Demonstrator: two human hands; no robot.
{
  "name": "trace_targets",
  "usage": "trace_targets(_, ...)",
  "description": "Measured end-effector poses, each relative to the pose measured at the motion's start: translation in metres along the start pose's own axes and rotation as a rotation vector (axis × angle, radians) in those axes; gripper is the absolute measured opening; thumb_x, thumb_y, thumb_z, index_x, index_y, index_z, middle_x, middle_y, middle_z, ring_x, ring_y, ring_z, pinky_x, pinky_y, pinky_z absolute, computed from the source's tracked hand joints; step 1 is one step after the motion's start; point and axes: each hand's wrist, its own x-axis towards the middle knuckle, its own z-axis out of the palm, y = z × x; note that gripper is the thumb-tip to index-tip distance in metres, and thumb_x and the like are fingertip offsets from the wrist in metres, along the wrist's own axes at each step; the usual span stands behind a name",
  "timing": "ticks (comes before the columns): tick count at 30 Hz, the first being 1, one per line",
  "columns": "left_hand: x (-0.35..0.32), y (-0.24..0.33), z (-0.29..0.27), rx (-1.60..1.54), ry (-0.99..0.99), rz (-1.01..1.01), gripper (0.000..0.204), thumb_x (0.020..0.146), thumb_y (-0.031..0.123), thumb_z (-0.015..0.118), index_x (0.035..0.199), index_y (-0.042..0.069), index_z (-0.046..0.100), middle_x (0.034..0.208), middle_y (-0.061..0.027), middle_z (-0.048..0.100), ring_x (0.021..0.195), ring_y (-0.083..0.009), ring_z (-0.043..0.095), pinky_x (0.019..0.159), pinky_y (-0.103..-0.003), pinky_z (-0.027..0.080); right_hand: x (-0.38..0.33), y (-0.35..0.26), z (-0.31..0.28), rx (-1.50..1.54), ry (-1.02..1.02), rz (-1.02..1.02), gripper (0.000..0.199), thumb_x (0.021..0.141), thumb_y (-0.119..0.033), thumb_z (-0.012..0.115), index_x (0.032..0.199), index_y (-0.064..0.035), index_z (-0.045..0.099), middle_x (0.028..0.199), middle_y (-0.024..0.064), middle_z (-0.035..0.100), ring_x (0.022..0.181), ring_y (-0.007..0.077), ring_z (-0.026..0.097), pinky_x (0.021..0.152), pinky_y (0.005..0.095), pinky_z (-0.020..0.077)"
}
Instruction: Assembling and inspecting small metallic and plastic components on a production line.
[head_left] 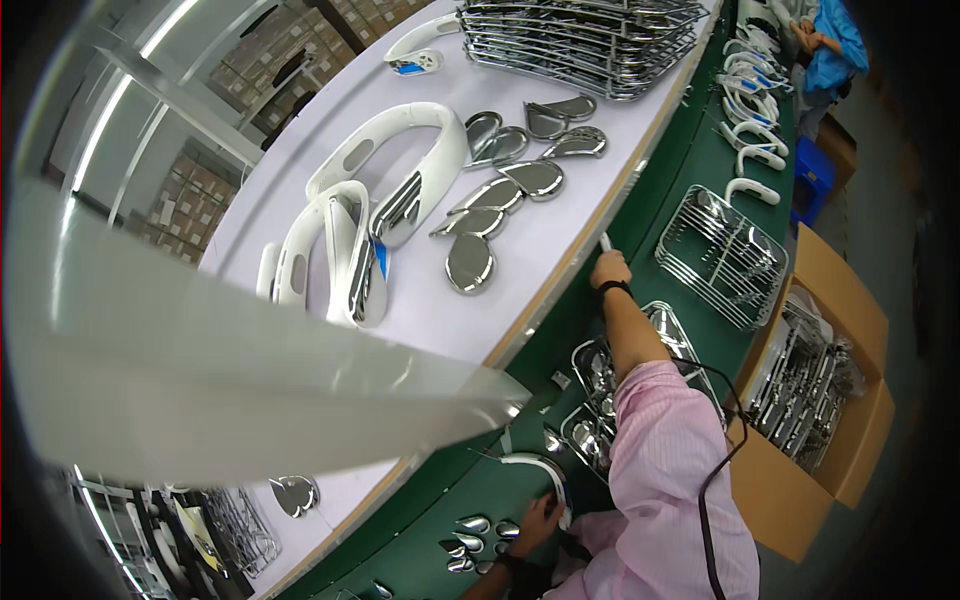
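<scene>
My right hand [610, 268], with a dark band at the wrist, reaches out to the edge of the raised white shelf. Its fingers are closed around a small white piece [605, 242], of which only the tip shows. Low in the view, my left hand [540, 520] grips the lower end of a slim white curved band [545, 468] over the green bench. Beside that hand lie several small shiny drop-shaped metal parts [473, 524]. Wire racks with shiny parts [590, 425] stand between my arms, partly hidden by my pink sleeve.
On the white shelf [420, 300] lie white neckbands [440, 150] and mirror-like drop-shaped covers [470, 262], with stacked wire racks [585, 45] behind. A rack [722, 255] and a cardboard box [850, 400] are to the right. A blurred translucent sheet [250, 380] crosses the left. Another person [835, 45] is far right.
</scene>
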Motion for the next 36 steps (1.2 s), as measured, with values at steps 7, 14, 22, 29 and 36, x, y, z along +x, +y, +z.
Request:
trace_targets(7, -0.006, 0.001, -0.002, -0.085, -0.122, -0.165, 0.06, 0.093, 0.045, 0.054, 0.13, -0.002, 0.048, 0.125, -0.0237, 0.054, 0.116, -0.0371, 0.052, 0.098, -0.04, 0.042, 0.0, -0.015, -0.071, 0.134, -0.098, -0.231, 0.038, 0.086, -0.032, 0.056, 0.105, 0.0011, 0.061, 0.106, 0.0223, 0.064, 0.101, 0.0368, 0.064, 0.086, 0.042, 0.0525)
trace_targets(14, -0.012, 0.006, -0.021, -0.078, -0.042, -0.099, 0.05, 0.094, 0.041, 0.054, 0.126, 0.002, 0.054, 0.123, -0.0206, 0.058, 0.116, -0.0348, 0.055, 0.097, -0.038, 0.043, -0.033, 0.021, -0.22, 0.274, 0.079, -0.35, 0.049, 0.086, -0.029, 0.059, 0.109, 0.0107, 0.042, 0.096, 0.0333, 0.062, 0.095, 0.0463, 0.062, 0.08, 0.0489, 0.0509)
trace_targets(22, -0.071, -0.012, -0.076, -0.811, 0.18, -0.249, 0.039, 0.098, 0.031, 0.052, 0.127, 0.004, 0.053, 0.115, -0.0079, 0.062, 0.104, -0.0156, 0.059, 0.088, -0.031, 0.048, -0.285, 0.191, -0.406, 0.328, -0.197, -0.414, 0.025, 0.09, -0.017, 0.051, 0.104, 0.0032, 0.045, 0.073, 0.0171, 0.059, 0.053, 0.0208, 0.06, 0.049, 0.0344, 0.0483)
trace_targets(29, -0.136, -0.02, -0.1, -1.047, 0.418, -0.245, 0.037, 0.098, 0.033, 0.05, 0.121, 0.005, 0.056, 0.111, -0.0089, 0.064, 0.099, -0.0177, 0.062, 0.084, -0.032, 0.05, -0.433, 0.215, -0.301, 0.526, -0.914, -0.29, 0.03, 0.093, -0.019, 0.053, 0.111, 0.0028, 0.041, 0.077, 0.0115, 0.059, 0.053, 0.0136, 0.059, 0.045, 0.0292, 0.048)
trace_targets(36, -0.224, -0.026, -0.114, -1.025, 0.466, -0.177, 0.036, 0.1, 0.032, 0.048, 0.122, 0.004, 0.055, 0.114, -0.0108, 0.062, 0.103, -0.02, 0.061, 0.086, -0.033, 0.05, -0.527, 0.187, -0.098, 0.505, -0.881, -0.462, 0.037, 0.095, -0.019, 0.049, 0.114, 0.0077, 0.03, 0.08, 0.0153, 0.059, 0.056, 0.0182, 0.06, 0.047, 0.0315, 0.0478)
